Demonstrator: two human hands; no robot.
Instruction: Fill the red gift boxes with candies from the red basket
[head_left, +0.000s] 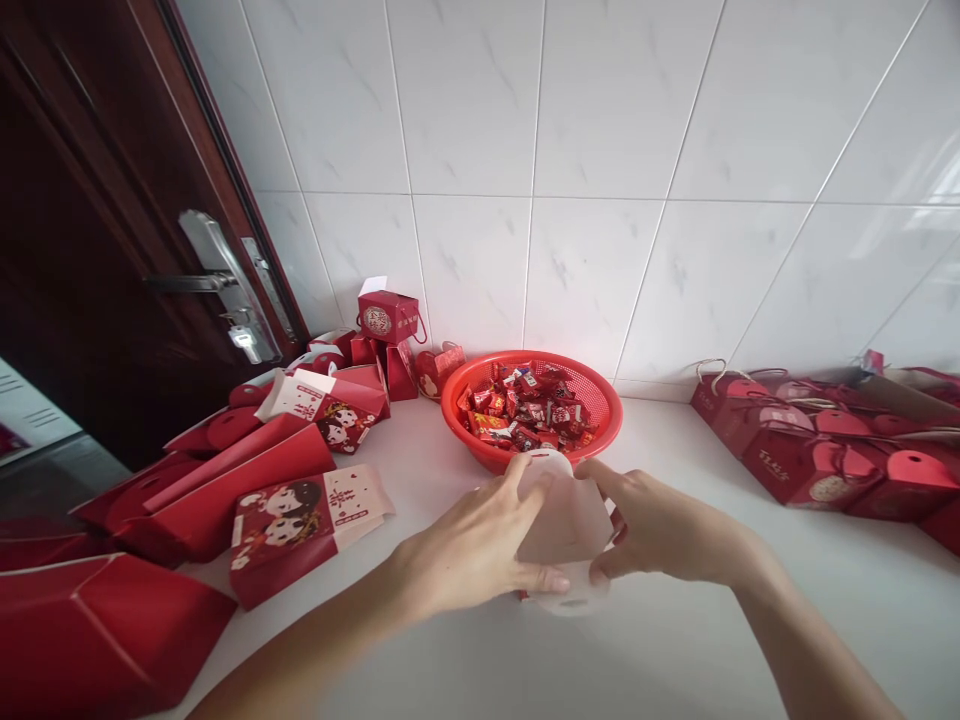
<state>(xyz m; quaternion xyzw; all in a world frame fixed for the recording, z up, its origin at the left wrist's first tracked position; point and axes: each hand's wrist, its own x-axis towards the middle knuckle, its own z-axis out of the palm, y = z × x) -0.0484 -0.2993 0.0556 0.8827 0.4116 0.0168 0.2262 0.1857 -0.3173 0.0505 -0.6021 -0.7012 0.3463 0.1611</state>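
Observation:
In the head view an open paper gift box [566,515], its white inside facing up, stands on the white table in front of the basket. My left hand [480,540] grips its left side, with the thumb at the near flap and the fingers at the far flap. My right hand [649,525] holds the right side, thumb and fingers bent around the edge. The inside that shows is bare white. Right behind the box is a red plastic basket [611,425] holding many wrapped candies [529,405]. Both palms are hidden.
Red gift boxes [285,530] lie in a pile on the left. A small red box [388,316] sits on top of others at the back. Rows of closed red boxes [825,450] with cords stand at right. A tiled wall [600,130] is behind, a dark door [97,180] at left.

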